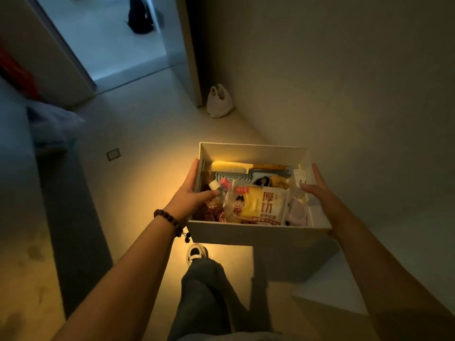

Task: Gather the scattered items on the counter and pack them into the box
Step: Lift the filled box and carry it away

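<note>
- Held out in front at about waist height, above the floor (147, 134): an open white box (256, 233), carried between both hands.
- Left hand (190, 193) clamped on the box's left wall, fingers stretched up along the outside, thumb hooked over the rim and lying inside against a small clear bottle (216, 187).
- Left forearm reaching in from lower left, nearly straight, with a dark beaded bracelet (172, 221) round the wrist.
- Right hand (320, 190) pressed flat against the box's right wall, fingers straight along the outside, thumb bent over the rim and pointing inward.
- Right forearm angled in from lower right, wrist level with the box's near corner.
- Neither hand closed into a fist; both gripping the box walls only.
- Packed inside the box: a yellow snack packet (261, 205) with large printed characters, lying on top near the middle.
- Behind the packet, against the far wall, a pale comb (231, 167) and a dark flat item, details unclear in the dim light.
- At the near left, under the bottle, a red patterned piece of cloth (214, 214); at the near right, something pale pink (298, 212).
- Below the box, one leg in dark trousers with a black-and-white shoe (195, 253) on the floor.
- Against the wall by the doorway, a white plastic bag (219, 102).
</note>
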